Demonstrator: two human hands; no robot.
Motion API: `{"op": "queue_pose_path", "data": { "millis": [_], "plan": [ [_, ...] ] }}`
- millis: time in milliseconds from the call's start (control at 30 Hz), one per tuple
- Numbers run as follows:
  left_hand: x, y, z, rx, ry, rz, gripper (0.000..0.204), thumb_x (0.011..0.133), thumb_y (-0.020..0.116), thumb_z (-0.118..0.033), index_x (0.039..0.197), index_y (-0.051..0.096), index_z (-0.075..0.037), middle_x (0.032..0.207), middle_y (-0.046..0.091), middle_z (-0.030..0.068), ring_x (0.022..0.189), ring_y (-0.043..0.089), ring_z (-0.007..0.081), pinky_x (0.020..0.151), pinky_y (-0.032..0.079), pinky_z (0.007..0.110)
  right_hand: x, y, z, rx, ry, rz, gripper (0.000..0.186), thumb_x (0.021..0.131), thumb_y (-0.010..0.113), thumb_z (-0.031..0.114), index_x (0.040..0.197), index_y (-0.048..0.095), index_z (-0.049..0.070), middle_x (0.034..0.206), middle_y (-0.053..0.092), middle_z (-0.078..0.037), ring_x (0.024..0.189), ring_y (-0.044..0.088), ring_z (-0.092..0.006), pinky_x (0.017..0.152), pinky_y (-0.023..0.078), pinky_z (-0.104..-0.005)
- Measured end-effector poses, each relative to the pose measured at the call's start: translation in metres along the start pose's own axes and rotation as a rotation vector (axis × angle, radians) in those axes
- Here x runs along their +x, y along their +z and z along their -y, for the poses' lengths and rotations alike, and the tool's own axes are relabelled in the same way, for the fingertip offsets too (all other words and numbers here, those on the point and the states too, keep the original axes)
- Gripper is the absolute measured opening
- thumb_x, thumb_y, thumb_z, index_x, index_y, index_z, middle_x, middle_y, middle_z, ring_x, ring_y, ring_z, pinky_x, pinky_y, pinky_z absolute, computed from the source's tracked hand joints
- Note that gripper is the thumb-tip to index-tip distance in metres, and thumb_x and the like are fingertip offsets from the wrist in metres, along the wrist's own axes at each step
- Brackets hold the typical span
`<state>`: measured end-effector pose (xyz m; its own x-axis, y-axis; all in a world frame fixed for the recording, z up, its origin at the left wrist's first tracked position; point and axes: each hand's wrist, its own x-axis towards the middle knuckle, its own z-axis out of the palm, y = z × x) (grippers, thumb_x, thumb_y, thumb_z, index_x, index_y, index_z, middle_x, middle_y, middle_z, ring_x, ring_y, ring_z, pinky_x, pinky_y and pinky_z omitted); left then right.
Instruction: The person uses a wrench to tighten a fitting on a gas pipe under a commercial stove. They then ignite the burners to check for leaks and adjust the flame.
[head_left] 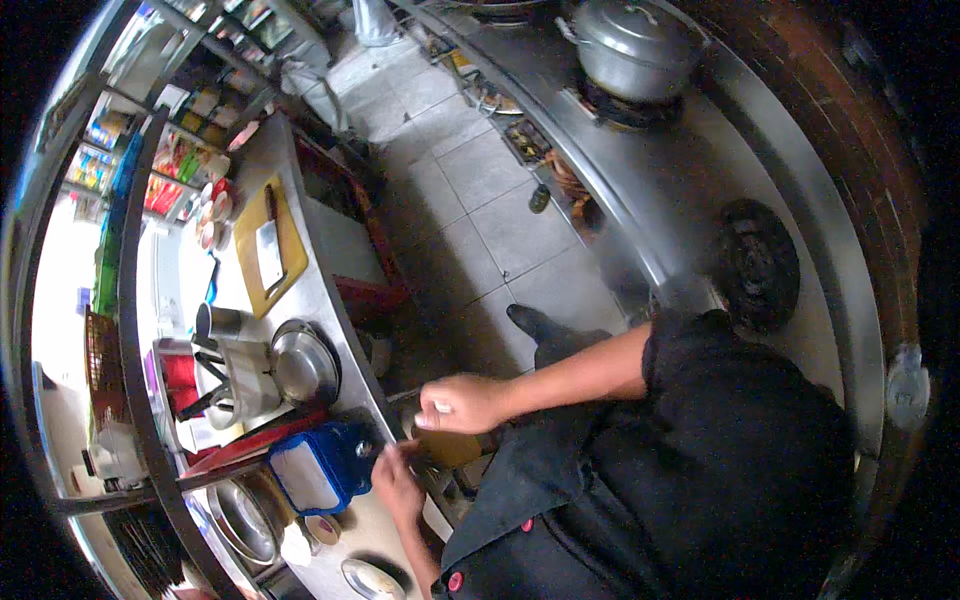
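Note:
My right hand [465, 404] is raised over the gap beside the counter, its fingers curled into a fist. A small pale spot shows at the fist, too small to name. Lower and to its left, at the counter's edge, is my left hand [398, 484], with its fingers drawn together. What they hold, if anything, I cannot make out. Just left of that hand stands a blue container [345, 470] with a whitish inside. A small shiny round thing [363, 450] shows between the container and my left fingers.
The counter [335, 300] runs along my left, with a yellow cutting board [282, 215], a cleaver [268, 255], a metal bowl [304, 364] and a lidded steel pan [242, 522]. On the stove at right stand a large lidded pot [635, 52] and a black burner [757, 265]. Tiled floor [470, 205] lies between.

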<state>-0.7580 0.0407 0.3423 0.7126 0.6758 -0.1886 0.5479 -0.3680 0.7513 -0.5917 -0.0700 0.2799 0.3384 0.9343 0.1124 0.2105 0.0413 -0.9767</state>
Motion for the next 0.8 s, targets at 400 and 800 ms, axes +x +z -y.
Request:
{"op": "queue_pose_path", "data": {
  "millis": [400, 800],
  "plan": [
    [0.028, 0.07, -0.039, 0.389, 0.247, 0.437, 0.033, 0.09, 0.049, -0.031, 0.084, 0.061, 0.0, 0.086, 0.061, 0.0231, 0.083, 0.058, 0.0408, 0.071, 0.045, 0.047, -0.019, -0.059, 0.017, -0.29, -0.012, -0.237, 0.048, 0.088, 0.055, 0.036, 0.056, 0.045, 0.002, 0.054, 0.048, -0.017, 0.047, 0.046, -0.0301, 0.049, 0.038, -0.0425],
    [-0.019, 0.081, 0.235, 0.458, -0.367, 0.204, 0.049, 0.091, 0.043, -0.045, 0.09, 0.063, 0.0, 0.087, 0.061, 0.0282, 0.086, 0.059, 0.0432, 0.074, 0.045, 0.048, 0.073, -0.348, -0.163, -0.278, 0.328, -0.97, 0.023, 0.078, 0.067, 0.023, 0.075, 0.06, 0.002, 0.07, 0.063, -0.006, 0.058, 0.055, -0.0161, 0.052, 0.043, -0.0346]
  ]
}}
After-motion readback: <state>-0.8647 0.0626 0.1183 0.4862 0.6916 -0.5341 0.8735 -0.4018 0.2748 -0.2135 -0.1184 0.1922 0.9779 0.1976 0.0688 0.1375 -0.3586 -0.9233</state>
